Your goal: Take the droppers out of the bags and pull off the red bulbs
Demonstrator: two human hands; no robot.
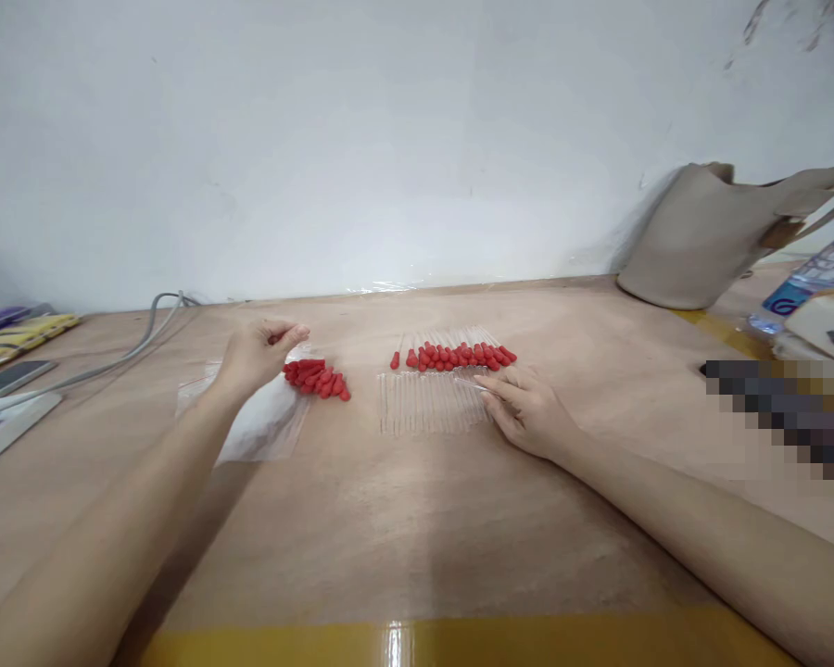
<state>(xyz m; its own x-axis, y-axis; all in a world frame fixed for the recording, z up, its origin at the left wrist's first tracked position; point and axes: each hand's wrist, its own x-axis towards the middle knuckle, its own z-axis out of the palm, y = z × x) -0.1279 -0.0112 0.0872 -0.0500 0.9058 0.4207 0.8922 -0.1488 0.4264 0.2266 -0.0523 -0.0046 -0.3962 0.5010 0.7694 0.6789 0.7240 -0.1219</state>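
Note:
My left hand (260, 357) is raised with thumb and fingers pinched together; a speck of dark red shows between them, too small to name. Just right of it, a pile of red rubber bulbs (318, 378) lies partly on a clear plastic bag (260, 421). My right hand (528, 408) pinches a thin glass dropper tube (469, 372) at the right end of a row of bare glass tubes (427, 403). Behind that row lie several glass droppers with red bulbs (451, 356) fitted, their bulb ends toward me.
A beige bag (701, 236) stands against the wall at back right, beside a plastic bottle (806, 283). A grey cable (145, 338), a phone (10, 382) and a yellow packet (24, 341) lie on the left. Yellow tape (306, 647) runs along the table's front edge.

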